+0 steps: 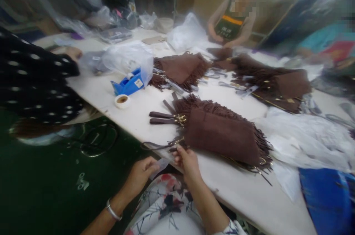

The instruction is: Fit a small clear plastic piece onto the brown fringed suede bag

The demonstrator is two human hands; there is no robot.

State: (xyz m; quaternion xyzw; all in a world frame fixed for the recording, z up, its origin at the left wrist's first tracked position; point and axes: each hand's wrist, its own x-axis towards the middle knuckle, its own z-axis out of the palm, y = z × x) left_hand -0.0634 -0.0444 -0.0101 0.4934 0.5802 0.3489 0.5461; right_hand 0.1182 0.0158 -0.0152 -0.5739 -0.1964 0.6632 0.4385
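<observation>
My left hand (145, 171) is closed in a pinch on a small translucent plastic piece (161, 166), just off the table's near edge. At that edge my right hand (187, 162) has its fingers closed on a dark brown wrist strap (158, 147) with a gold-coloured clasp; the exact grip is partly hidden. Beyond the right hand lies a stack of brown fringed bags (222, 135). More brown straps (162, 117) with gold-coloured clasps stick out from the stack's left side.
On the white table (144, 126) stand a blue tape dispenser (129, 83) and a tape roll (122, 101). More brown bags (180, 68) lie behind. Plastic bags (307, 139) and a blue sheet (324, 198) are at right. Co-workers sit around; a polka-dot sleeve (36, 76) is at left.
</observation>
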